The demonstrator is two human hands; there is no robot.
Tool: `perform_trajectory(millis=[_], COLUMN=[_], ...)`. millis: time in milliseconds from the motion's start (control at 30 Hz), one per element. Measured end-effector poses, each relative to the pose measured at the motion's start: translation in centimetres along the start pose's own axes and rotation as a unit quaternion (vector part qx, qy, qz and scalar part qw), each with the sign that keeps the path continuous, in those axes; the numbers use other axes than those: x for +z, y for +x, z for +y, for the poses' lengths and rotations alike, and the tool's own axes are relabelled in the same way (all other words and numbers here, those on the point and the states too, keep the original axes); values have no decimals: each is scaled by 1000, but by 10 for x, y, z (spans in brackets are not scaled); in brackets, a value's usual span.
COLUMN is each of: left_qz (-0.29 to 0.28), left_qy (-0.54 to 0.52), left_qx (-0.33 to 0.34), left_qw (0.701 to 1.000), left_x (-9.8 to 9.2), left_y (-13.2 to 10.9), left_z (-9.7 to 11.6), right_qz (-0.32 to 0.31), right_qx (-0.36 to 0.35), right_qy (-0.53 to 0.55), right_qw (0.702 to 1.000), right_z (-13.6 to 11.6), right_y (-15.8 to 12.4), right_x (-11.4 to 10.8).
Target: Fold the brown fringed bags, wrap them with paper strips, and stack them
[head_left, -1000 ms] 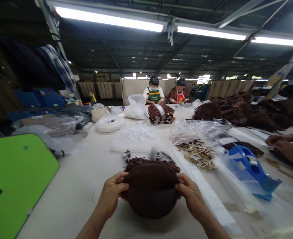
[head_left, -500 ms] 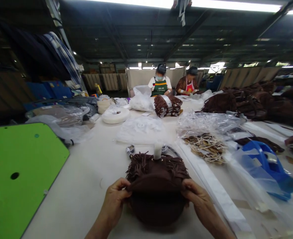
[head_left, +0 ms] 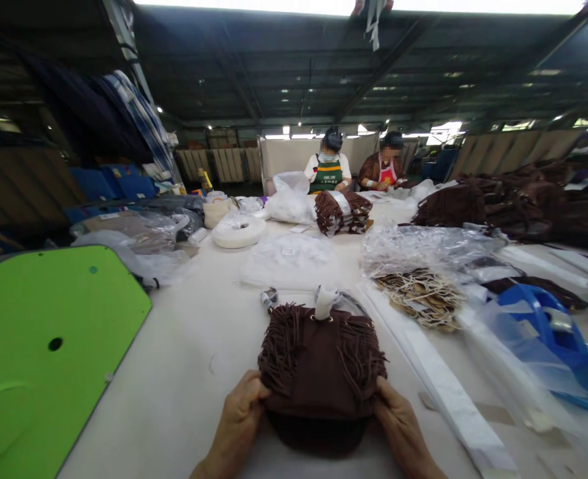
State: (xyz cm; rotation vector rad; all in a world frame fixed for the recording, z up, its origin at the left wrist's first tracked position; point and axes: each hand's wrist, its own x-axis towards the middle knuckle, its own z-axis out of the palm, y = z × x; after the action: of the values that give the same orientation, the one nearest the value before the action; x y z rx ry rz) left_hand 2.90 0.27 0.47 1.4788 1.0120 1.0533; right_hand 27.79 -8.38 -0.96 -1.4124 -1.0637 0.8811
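A small brown suede bag with fringe (head_left: 320, 372) lies flat on the white table (head_left: 184, 372) right in front of me. My left hand (head_left: 240, 418) pinches its left edge and my right hand (head_left: 398, 426) pinches its right edge, both with fingers closed on the fabric. A white paper-wrapped fitting (head_left: 326, 301) sticks up at the bag's far end, beside a metal clasp (head_left: 270, 297).
A green board (head_left: 39, 352) lies at the left. To the right are a white strip (head_left: 443, 392), a heap of tags (head_left: 421, 296) under clear plastic, and a blue tape dispenser (head_left: 548, 332). Stacked fringed bags (head_left: 344, 211), a tape roll (head_left: 238, 231) and two seated workers (head_left: 356, 169) are at the far end.
The bag has been laid down flat and spread towards the far side, so its fringed front shows. My hands slid lower along its edges. The view tipped downward.
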Motion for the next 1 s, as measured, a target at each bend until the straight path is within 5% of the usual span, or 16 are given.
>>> perform_trajectory(millis=[233, 400, 467, 633, 767, 867, 1000], left_qz=[121, 156, 144, 81, 77, -82, -250], left_qy=[-20, -63, -50, 187, 451, 509, 473], left_qx=[61, -143, -166, 40, 257, 376, 446], left_qw=[991, 975, 974, 978, 851, 770, 718], left_x=[-1, 2, 3, -11, -16, 0, 28], left_y=[4, -5, -12, -27, -31, -19, -2], left_z=[30, 10, -3, -12, 16, 49, 64], right_qz=[51, -1, -23, -26, -2, 2, -21], right_qx=[-108, 0, 35, 28, 1, -16, -5], right_qy=[-77, -95, -94, -93, -105, -114, -99], right_qw=[990, 995, 995, 995, 994, 993, 995], right_z=[-39, -24, -10, 8, 11, 10, 8], right_y=[10, 7, 1, -10, -11, -10, -9], right_x=[-6, 1, 5, 8, 9, 9, 7])
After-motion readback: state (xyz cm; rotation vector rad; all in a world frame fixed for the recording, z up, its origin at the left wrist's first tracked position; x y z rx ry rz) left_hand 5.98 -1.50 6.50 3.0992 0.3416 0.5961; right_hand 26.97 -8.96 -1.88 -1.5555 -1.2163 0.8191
